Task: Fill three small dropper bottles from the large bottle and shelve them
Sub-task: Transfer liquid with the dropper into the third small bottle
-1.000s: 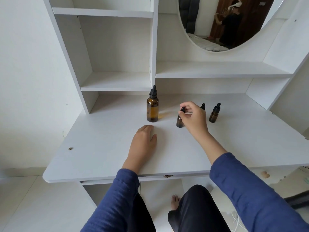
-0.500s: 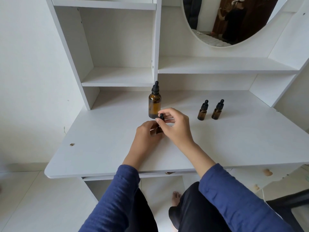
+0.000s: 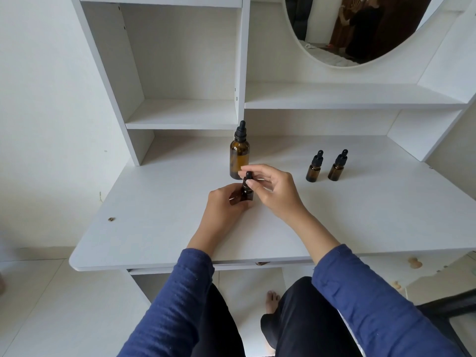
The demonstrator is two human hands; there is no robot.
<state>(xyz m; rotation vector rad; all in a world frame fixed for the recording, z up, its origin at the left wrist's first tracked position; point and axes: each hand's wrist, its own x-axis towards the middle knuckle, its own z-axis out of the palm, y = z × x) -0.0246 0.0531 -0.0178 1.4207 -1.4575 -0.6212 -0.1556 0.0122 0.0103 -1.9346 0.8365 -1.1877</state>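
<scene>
The left hand (image 3: 226, 206) lies low over the middle of the white tabletop (image 3: 373, 217), its grip curled round the amber body of a small dropper bottle (image 3: 247, 196). This bottle is upright, just in front of the large bottle (image 3: 239, 157). Its base is hidden behind the fingers, so it may be resting on the tabletop or held slightly above it. The right hand (image 3: 277, 191) comes in from the right. Its grip is a pinch, with thumb and forefinger closed on the black dropper cap (image 3: 248, 176) at the top of that same small bottle and the other fingers loosely spread beside it.

The large bottle stands upright behind both hands, near the foot of the shelf unit's vertical divider. It is amber glass with its black dropper top in place. Well to the right, two more small bottles (image 3: 313, 169) (image 3: 337, 168) stand side by side, upright and capped, close together but not touching, and no hand is near them.

Above the tabletop's back edge there is a short shelf (image 3: 183, 114) on the left and a long shelf (image 3: 347, 97) on the right, under a round mirror (image 3: 360, 29). Both forearms wear blue sleeves (image 3: 373, 292). A bare foot (image 3: 272, 301) shows on the floor below the tabletop's front edge
</scene>
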